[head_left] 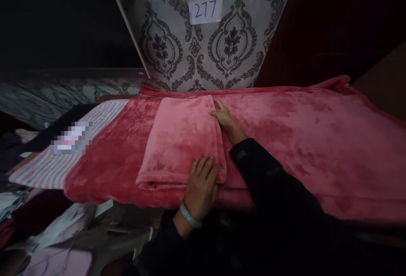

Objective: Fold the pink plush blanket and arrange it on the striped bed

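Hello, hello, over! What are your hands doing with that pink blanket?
Left hand flat on folded pink blanket, near edge. Right hand pressing its far right corner. Nothing on top.

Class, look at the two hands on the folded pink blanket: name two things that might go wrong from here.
1. The folded blanket lies near the front edge of the red blanket; it might slide off.
2. The right hand presses only the far corner and the left hand the near edge, so the layers between may shift.
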Demonstrator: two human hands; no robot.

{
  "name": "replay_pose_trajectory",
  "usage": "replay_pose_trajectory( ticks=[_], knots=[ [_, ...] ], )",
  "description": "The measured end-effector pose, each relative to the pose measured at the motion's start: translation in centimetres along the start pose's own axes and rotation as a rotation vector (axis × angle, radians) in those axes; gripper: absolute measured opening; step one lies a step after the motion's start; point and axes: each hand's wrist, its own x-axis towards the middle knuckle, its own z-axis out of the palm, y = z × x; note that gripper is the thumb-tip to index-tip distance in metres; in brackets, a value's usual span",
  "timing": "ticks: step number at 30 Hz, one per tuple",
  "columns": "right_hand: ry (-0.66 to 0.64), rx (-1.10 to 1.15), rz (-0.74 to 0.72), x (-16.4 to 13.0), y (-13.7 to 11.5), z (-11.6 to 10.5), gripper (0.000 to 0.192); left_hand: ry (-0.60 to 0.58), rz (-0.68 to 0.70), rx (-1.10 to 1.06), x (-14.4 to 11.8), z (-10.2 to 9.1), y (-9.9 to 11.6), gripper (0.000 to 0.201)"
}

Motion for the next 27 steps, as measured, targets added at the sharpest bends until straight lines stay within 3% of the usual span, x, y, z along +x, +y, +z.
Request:
replay_pose_trajectory(
  ticks=[4, 7, 10, 12, 14, 16, 20, 23, 27],
  knots=[
    [-0.01, -0.044, -0.09, 0.4, 0.7, 0.0, 0.078, -0.033, -0.002, 0.032, 0.0, 0.6, 0.9, 0.05],
    [0.068, -0.107, -0.045, 0.5, 1.1, 0.3, 0.082, -0.119, -0.045, -0.024, -0.1, -0.4, 1.7, 0.055],
    [0.12, -0.187, 0.032, 0.5, 1.3, 0.4, 0.085, -0.261, -0.022, -0.196, 0.4, -3.8, 1.5, 0.061],
    [0.117, -0.196, 0.029, 0.4, 1.3, 0.4, 0.084, -0.291, -0.04, -0.223, 1.2, -6.8, 0.1, 0.055],
    [0.113, -0.216, 0.009, 0.2, 1.3, 0.4, 0.084, -0.233, -0.149, -0.094, 2.0, -9.2, -2.1, 0.05],
    [0.123, -0.324, -0.022, -0.1, 1.3, 0.5, 0.082, -0.174, -0.306, 0.128, 2.4, -10.2, -4.6, 0.051],
    [0.149, -0.683, -0.117, -0.9, 1.0, 0.6, 0.075, -0.264, -0.493, 0.427, 1.3, -8.2, -7.9, 0.066],
    [0.132, -0.905, -0.08, -0.9, 0.0, 0.3, 0.07, -0.32, -0.498, 0.458, 0.0, -6.0, -8.4, 0.067],
    [0.083, -1.133, -0.12, 0.2, -3.0, 0.9, 0.071, -0.297, -0.514, 0.399, -0.6, -5.3, -8.4, 0.069]
  ],
)
